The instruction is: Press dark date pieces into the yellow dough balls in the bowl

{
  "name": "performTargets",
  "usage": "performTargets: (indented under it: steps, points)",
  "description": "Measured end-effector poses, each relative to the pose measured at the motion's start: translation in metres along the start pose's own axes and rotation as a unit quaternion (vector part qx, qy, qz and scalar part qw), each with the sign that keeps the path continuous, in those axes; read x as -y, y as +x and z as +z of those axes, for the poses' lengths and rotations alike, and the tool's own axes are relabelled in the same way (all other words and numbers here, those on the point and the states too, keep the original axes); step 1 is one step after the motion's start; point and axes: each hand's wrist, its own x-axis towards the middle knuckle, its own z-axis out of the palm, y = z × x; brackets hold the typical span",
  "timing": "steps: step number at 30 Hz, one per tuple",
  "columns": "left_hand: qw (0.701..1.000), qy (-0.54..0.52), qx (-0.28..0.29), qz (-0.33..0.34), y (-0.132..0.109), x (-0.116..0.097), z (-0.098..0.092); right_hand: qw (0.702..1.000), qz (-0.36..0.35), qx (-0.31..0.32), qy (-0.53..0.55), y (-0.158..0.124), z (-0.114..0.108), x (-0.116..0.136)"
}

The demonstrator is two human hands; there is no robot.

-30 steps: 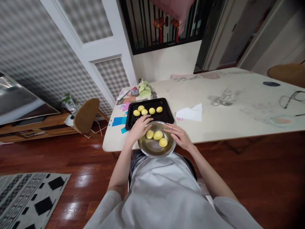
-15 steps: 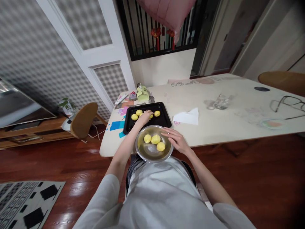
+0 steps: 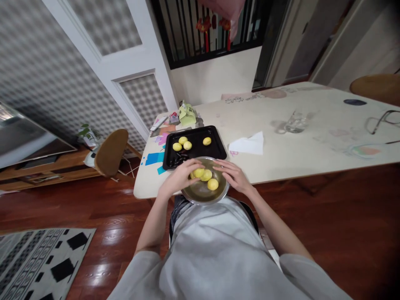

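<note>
A shiny metal bowl (image 3: 200, 196) sits at the table's near edge, close against my body, with several yellow lemons inside. Over its left side, my left hand (image 3: 181, 177) has its fingers curled around a lemon (image 3: 199, 172), low among the others. Another lemon (image 3: 213, 184) lies free toward the bowl's right side. My right hand (image 3: 234, 177) rests at the right rim, fingers stretched out and slightly apart, holding nothing. Beyond the bowl is a black baking tray (image 3: 200, 154). Three lemons are grouped at its left, and a single lemon (image 3: 207, 141) lies to the right.
Right of the tray lies a white sheet of paper (image 3: 246, 143). A clear glass (image 3: 295, 123) and eyeglasses (image 3: 383, 121) are farther right on the white table (image 3: 281, 160). A green paper package (image 3: 186, 114) and a white remote (image 3: 158, 123) stand behind the tray. A wooden chair (image 3: 111, 153) is at left.
My left hand has come back from the tray to the bowl with a lemon. The tray holds one lemon fewer. My right hand stays at the bowl's rim.
</note>
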Motion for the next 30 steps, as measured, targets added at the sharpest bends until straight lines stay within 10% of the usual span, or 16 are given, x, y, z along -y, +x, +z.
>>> performTargets:
  steps: [8, 20, 25, 30]
  points:
    - [0.988, 0.098, 0.111, -0.048, -0.034, -0.018, 0.013, 1.000, 0.002, -0.010, 0.004, 0.001, 0.001, 0.001]
    - [0.990, 0.082, 0.102, -0.052, -0.035, -0.010, 0.017, 0.999, 0.009, -0.030, 0.017, 0.005, 0.000, -0.003]
    - [0.996, 0.040, 0.080, -0.026, -0.038, -0.003, 0.020, 0.994, 0.038, -0.071, -0.075, 0.043, -0.002, -0.028]
    - [0.997, 0.031, 0.062, -0.016, -0.039, -0.002, 0.023, 0.976, 0.036, 0.048, -0.210, 0.105, 0.007, -0.063]
